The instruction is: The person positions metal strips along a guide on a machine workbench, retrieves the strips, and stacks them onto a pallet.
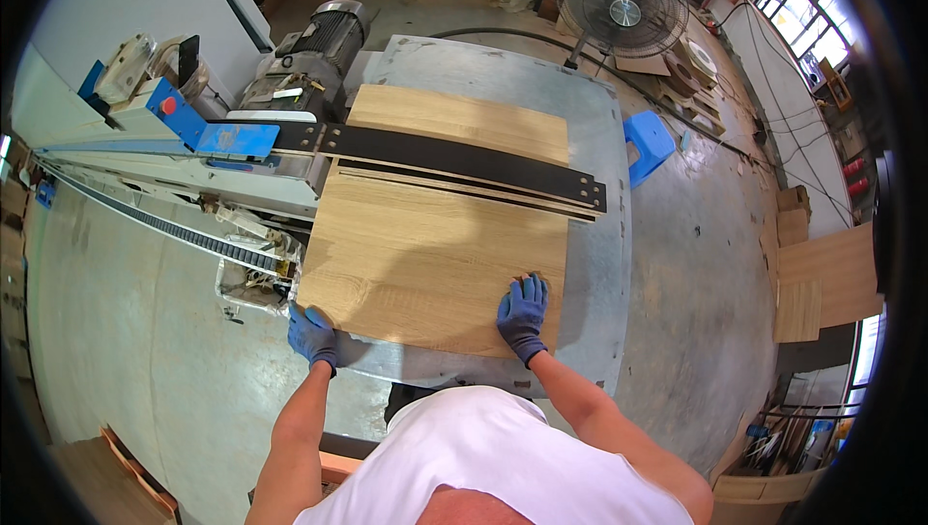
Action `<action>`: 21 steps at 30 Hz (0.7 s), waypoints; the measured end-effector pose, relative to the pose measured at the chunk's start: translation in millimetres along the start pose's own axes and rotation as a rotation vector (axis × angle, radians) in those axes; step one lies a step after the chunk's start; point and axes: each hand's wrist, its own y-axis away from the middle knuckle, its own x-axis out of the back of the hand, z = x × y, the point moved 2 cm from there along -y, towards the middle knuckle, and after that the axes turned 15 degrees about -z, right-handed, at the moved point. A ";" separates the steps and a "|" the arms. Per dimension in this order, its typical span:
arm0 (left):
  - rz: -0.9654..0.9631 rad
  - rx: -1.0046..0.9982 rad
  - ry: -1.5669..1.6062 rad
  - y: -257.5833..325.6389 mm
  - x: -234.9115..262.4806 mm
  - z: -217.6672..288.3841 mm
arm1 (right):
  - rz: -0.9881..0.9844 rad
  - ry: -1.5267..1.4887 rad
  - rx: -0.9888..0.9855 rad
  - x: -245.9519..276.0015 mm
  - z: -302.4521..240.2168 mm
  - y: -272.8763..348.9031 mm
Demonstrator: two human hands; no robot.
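Observation:
A light wood-grain board (425, 274) lies flat on a grey metal worktable, partly beneath a long black bar (445, 156) that crosses it from left to right. My left hand (312, 336), in a blue knit glove, grips the board's near left corner, its fingers closed at the edge. On top of the board, near its front right, rests my right hand (523, 317) in a matching glove. Its fingers stretch forward against the surface; a small brownish spot shows by the fingertips, too small to name. Narrow wooden strips (464, 190) run along the bar's near side.
The metal tabletop (599, 264) extends past the board's right side. At left stands a machine with a motor (329, 42) and a red button (168, 105). A blue stool (650, 146) and a large fan (623, 13) stand beyond the table. Panels (826, 278) lean at the right.

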 end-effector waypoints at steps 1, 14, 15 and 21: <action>0.010 -0.006 0.001 -0.4 -1.3 -1.4 | -0.003 -0.001 0.001 0.4 -0.4 -0.4; 0.054 -0.027 0.013 -0.3 -0.1 -1.9 | 0.010 -0.007 0.016 1.0 -3.7 -0.8; 0.053 -0.027 0.013 -0.6 0.4 -1.4 | 0.014 -0.003 0.014 0.4 -3.2 -0.4; 0.031 -0.034 0.035 -0.9 -1.3 -0.8 | 0.038 -0.002 0.008 1.2 -1.3 2.0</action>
